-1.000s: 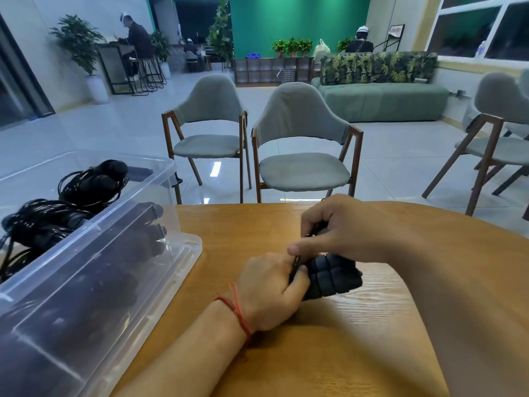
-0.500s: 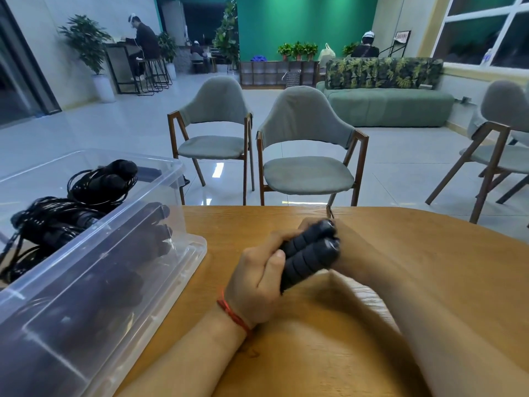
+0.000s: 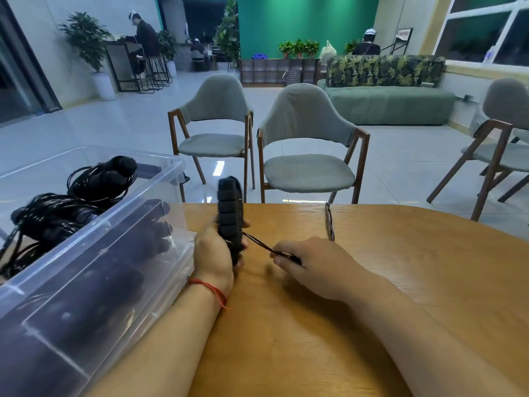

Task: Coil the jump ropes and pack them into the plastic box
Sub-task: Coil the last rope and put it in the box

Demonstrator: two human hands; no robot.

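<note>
Right now your left grip (image 3: pixel 214 255) is clenched round the pair of black foam handles (image 3: pixel 230 207), held together and standing almost upright above the surface (image 3: pixel 372 282), their tops clear of your fingers and their lower ends hidden in your palm. From low on the handles the cord (image 3: pixel 259 243) runs out to the right and slightly toward you, fairly taut, into your right grip (image 3: pixel 312 263), which pinches it between thumb and fingertips. Past that hand the cord is hidden, then a slack stretch (image 3: pixel 329 222) shows running away from you to the far edge of the surface, where it seems to drop over. So the rope lies to the right of the handles and crosswise to their long axis. That is the relation to mind: as I judge it, you are at the coiling step, and each turn has to go round that upright axis, fed by the right grip while the left only steadies. The plastic box (image 3: pixel 108 222) sits just beside your left wrist, open, with coiled ropes (image 3: pixel 100 179) already lying in it. Your left grip is much the nearer one for the drop once the slack is taken up, and the bundle would need laying flat to sit with the others
</note>
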